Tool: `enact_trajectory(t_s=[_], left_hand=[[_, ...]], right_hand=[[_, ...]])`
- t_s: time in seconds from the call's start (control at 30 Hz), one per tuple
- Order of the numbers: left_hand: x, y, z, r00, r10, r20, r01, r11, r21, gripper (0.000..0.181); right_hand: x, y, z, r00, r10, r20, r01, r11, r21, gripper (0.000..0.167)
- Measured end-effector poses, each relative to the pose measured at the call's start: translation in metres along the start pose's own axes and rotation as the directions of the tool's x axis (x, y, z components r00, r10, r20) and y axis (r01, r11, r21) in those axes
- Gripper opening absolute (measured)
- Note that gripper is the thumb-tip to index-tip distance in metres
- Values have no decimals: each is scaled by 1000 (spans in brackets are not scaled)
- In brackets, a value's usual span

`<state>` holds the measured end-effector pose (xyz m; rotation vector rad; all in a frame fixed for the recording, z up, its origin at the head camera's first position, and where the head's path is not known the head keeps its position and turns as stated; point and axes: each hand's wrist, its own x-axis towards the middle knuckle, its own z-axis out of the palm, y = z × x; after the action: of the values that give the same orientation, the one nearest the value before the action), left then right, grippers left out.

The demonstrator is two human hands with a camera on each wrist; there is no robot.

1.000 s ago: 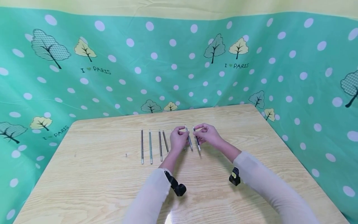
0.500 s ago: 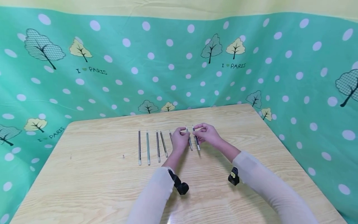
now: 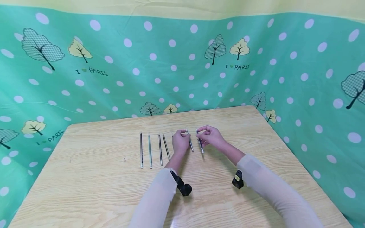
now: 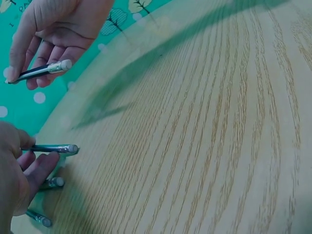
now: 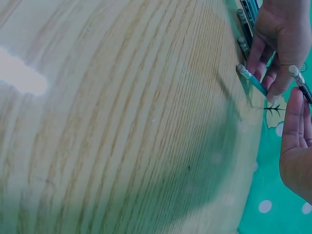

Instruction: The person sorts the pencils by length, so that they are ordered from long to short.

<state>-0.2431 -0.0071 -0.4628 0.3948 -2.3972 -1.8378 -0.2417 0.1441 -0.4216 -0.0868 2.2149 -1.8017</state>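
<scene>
My left hand [image 3: 181,141] pinches a teal pencil [image 5: 252,79] near its middle, eraser end toward me. To its right, my right hand [image 3: 211,136] grips a dark pencil [image 3: 200,144] between thumb and fingers. In the left wrist view, that dark pencil [image 4: 44,72] has a white eraser and is raised off the table. A gap separates the two held pencils. Left of my left hand lie a dark pencil [image 3: 141,150], a teal pencil [image 3: 150,150] and more dark pencils [image 3: 160,148] in a row. My left hand partly hides another pencil [image 3: 172,134].
A small bit [image 3: 124,160] lies left of the row on the wooden table [image 3: 85,190]. Behind and along the right side hangs a green dotted cloth [image 3: 159,72]. Black wrist cameras [image 3: 185,190] are strapped to both forearms.
Over the last half second my left hand has shifted slightly left with its pencil, widening the gap to the other held pencil. My right hand stays almost still. The head view has turned slightly right.
</scene>
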Motion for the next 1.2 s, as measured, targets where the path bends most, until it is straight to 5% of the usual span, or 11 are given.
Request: enact_trajectory(t_s=[0.43,1.2], left_hand=[[3,-1,0,999,-53,-13,53,999,14,29],[5,-7,0,1000,-14,-15,16,994,106,27]], right_hand=[[2,3,0,1000,15,-18,-15,1000,-22,35],[10,12,-6,998,49,-36,-50,998,-28,34]])
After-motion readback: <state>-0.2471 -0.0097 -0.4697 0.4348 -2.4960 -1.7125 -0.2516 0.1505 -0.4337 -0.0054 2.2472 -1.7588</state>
